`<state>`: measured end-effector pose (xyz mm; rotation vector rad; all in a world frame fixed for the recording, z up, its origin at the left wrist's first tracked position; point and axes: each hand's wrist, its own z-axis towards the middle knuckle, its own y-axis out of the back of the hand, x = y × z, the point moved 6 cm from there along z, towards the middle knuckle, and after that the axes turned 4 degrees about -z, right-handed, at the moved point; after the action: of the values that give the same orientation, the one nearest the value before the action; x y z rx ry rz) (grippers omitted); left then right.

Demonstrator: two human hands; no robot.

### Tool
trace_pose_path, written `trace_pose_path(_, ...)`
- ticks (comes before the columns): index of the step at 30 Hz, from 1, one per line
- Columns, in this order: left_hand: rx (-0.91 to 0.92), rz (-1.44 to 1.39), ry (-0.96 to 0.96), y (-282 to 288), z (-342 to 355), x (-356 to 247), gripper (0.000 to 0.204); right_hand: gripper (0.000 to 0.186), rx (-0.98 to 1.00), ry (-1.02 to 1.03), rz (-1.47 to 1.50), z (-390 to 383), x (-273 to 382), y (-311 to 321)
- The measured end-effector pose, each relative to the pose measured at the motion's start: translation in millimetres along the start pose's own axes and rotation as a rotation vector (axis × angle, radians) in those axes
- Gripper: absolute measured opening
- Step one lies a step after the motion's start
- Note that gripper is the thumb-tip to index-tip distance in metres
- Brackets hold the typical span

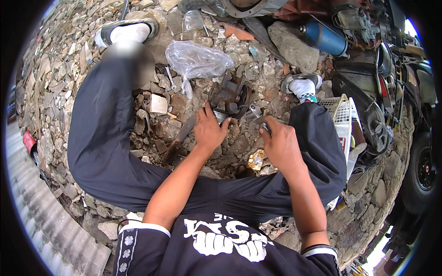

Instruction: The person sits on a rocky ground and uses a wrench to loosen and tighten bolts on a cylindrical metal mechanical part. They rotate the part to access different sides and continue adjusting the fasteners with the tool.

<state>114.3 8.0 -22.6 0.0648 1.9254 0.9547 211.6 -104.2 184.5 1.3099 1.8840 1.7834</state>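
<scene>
A dark, greasy metal machine part [229,95] with a round rim and a shiny band at its near side rests on the stones between my legs. My left hand [209,130] grips its near edge, thumb to the right and fingers along the left side. In my right hand [281,145] is a wrench [254,110], pinched between thumb and bent forefinger. The wrench's head points up and left, close to the part's right side; whether it touches cannot be made out. Beneath my left wrist lies a flat, rusty metal bar [182,138].
A clear plastic bag [198,60] lies beyond the part, with another wrench [171,78] to its left. A white plastic basket [341,112] stands beside my right leg. Farther right are a blue cylinder [326,39], large vehicle parts and a tyre [420,172]. Corrugated sheeting [50,207] borders the left.
</scene>
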Motion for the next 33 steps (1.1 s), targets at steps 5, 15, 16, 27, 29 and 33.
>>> trace_pose_path(5, 0.044, -0.011, 0.029, 1.8, 1.2, -2.8, 0.096, 0.010, 0.129, -0.030, -0.247, 20.3, -6.7, 23.2)
trace_pose_path(15, 0.023, -0.027, 0.020, 4.0, 1.3, -3.0, 0.096, 0.019, 0.389, 0.267, -0.236, 97.2, -22.3, 50.3)
trace_pose_path(16, 0.022, -0.022, 0.025, 4.2, 1.0, -3.1, 0.096, 0.020, 0.379, 0.312, -0.190, 99.8, -23.0, 54.3)
trace_pose_path(27, -0.055, -0.001, -0.027, 1.1, -1.6, -1.4, 0.096, 0.027, 0.067, -0.304, 1.135, 139.3, -111.9, 13.4)
trace_pose_path(29, -0.024, -0.014, -0.022, 2.3, -1.1, -5.3, 0.096, 0.028, -0.091, -0.437, 1.362, 144.0, -121.9, -9.4)
trace_pose_path(33, -0.049, -0.001, -0.049, 3.5, -1.5, -2.2, 0.096, 0.024, -0.132, -0.565, 1.580, 143.7, -113.5, -45.5)
